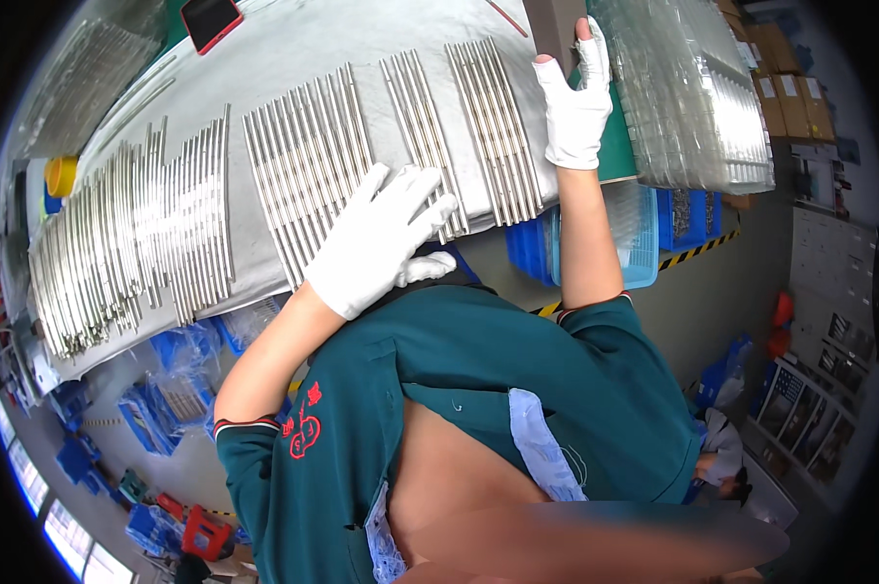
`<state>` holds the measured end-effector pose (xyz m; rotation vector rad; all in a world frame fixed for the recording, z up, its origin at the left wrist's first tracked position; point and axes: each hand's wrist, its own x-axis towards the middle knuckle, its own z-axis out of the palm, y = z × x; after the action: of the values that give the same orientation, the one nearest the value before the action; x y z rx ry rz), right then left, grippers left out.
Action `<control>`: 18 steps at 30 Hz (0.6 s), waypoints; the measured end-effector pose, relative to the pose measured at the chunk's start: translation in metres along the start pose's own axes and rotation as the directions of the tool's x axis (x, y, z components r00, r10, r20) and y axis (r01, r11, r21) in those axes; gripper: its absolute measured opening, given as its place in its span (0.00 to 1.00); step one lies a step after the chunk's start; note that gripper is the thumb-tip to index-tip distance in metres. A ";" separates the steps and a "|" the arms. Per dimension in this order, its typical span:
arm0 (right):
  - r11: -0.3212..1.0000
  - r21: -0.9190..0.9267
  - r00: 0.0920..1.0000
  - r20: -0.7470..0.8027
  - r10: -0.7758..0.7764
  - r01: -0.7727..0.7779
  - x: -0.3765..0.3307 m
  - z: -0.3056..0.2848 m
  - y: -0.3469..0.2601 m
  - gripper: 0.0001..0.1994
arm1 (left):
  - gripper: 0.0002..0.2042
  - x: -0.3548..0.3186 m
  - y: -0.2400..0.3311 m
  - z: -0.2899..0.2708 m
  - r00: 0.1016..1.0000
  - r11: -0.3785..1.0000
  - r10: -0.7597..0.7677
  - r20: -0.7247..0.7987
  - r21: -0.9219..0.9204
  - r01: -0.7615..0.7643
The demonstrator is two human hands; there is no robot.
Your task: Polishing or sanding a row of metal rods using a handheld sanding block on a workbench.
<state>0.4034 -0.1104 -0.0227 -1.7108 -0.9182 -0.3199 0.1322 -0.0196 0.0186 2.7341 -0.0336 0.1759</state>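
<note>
Several batches of thin shiny metal rods (303, 165) lie side by side on a grey cloth (293, 54) that covers the table. My left hand (381, 243), in a white glove, rests with fingers spread on the near ends of one batch at the table's front edge and grips nothing. My right hand (575, 97), in a white glove with open fingertips, lies flat and outstretched at the right end of the cloth. It sits beside another rod batch (493, 127), against a dark box (554, 24) and a stack of clear plastic trays (692, 88).
A red phone (211, 19) lies at the table's far side and a yellow tape roll (62, 175) at its left end. Blue bins (687, 214) and a pale tub (634, 234) stand under the table. Cardboard boxes (789, 88) are stacked at right. Another person (721, 453) crouches at lower right.
</note>
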 end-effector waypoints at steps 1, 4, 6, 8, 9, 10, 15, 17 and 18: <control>1.000 -0.001 1.000 0.000 -0.001 0.001 0.000 0.000 0.000 0.31 | 0.35 0.002 0.001 0.005 1.000 0.999 0.010 -0.011 0.038 -0.009; 0.997 0.072 0.999 -0.026 0.024 -0.022 -0.001 0.001 0.001 0.31 | 0.35 0.018 0.000 0.011 0.997 0.997 0.069 -0.022 -0.018 -0.069; 0.975 0.202 0.991 -0.071 0.111 -0.095 -0.001 0.002 0.002 0.31 | 0.35 0.025 -0.001 0.018 0.996 0.996 0.089 -0.027 -0.020 -0.090; 0.940 0.306 0.979 -0.087 0.182 -0.148 -0.001 0.002 0.000 0.32 | 0.37 0.029 0.000 0.021 0.995 0.995 0.097 -0.019 -0.025 -0.098; 0.890 0.411 0.962 -0.093 0.255 -0.196 0.000 0.002 0.000 0.32 | 0.37 0.029 0.000 0.021 0.995 0.995 0.100 -0.020 -0.025 -0.100; 0.891 0.410 0.963 -0.094 0.254 -0.195 0.001 0.002 0.001 0.32 | 0.37 0.027 0.001 0.021 0.995 0.995 0.098 -0.025 -0.002 -0.098; 0.819 0.544 0.944 -0.139 0.300 -0.181 0.000 -0.001 0.007 0.31 | 0.35 0.018 0.008 -0.013 0.993 1.000 -0.030 0.118 0.010 0.029; 0.871 0.464 0.951 -0.165 0.263 -0.160 -0.001 0.001 0.008 0.31 | 0.35 0.013 0.007 -0.013 1.000 0.998 -0.013 0.002 0.056 0.013; 0.884 0.446 0.960 -0.158 0.232 -0.140 0.000 0.002 0.008 0.31 | 0.36 0.016 0.005 -0.012 0.999 0.997 0.021 -0.041 0.082 -0.018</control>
<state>0.4087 -0.1096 -0.0293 -1.3118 -0.6065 -0.1461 0.1468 -0.0196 0.0331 2.8109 -0.0425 0.2449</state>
